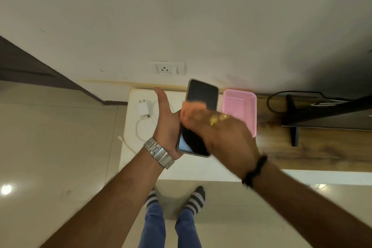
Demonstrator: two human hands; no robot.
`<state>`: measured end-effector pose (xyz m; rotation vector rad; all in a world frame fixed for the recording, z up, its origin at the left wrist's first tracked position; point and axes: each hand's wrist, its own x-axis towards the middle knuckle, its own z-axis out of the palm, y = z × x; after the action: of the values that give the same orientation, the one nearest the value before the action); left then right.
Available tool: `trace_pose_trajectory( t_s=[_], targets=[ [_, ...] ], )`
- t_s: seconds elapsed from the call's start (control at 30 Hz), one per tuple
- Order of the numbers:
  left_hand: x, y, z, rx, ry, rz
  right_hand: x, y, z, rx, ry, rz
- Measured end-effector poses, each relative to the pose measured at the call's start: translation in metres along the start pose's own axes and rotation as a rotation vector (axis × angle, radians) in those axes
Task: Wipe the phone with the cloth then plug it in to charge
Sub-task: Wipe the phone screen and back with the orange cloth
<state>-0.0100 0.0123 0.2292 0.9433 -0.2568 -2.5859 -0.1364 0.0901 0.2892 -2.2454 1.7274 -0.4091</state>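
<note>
My left hand [167, 119] holds a dark-screened phone [202, 94] from underneath, screen up, above a white table. My right hand [219, 131] lies across the phone's middle, blurred by motion, pressing a pale orange cloth [192, 107] against the screen. The cloth is mostly hidden under my fingers. A white charger plug [143, 107] with its white cable [141, 133] lies on the table to the left of my left hand. A white wall socket [167, 68] sits on the wall just above the table.
A pink plastic basket [240, 106] stands on the white table [128, 159] right of the phone. Further right, a wooden surface [322, 147] carries a dark monitor stand [295, 127] and a black cable. Below are tiled floor and my socked feet.
</note>
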Motion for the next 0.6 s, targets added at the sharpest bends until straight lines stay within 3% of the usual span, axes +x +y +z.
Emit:
trace_pose_trajectory(
  t_s=[0.1, 0.17, 0.33, 0.47, 0.6],
  targets=[
    [-0.001, -0.006, 0.002, -0.006, -0.050, 0.002, 0.032, 0.034, -0.013, -0.180, 0.022, 0.196],
    [0.000, -0.002, 0.001, -0.017, -0.033, 0.014, 0.025, 0.028, -0.007, -0.211, -0.039, 0.215],
    [0.001, -0.002, -0.007, 0.005, 0.102, 0.054, -0.008, -0.005, 0.008, -0.075, -0.064, -0.101],
    [-0.003, -0.007, -0.002, 0.028, -0.008, 0.026, 0.033, 0.033, -0.014, -0.046, 0.095, 0.200],
    [-0.001, 0.002, -0.006, 0.039, 0.045, 0.052, -0.001, 0.012, -0.001, -0.094, 0.030, 0.153]
  ],
)
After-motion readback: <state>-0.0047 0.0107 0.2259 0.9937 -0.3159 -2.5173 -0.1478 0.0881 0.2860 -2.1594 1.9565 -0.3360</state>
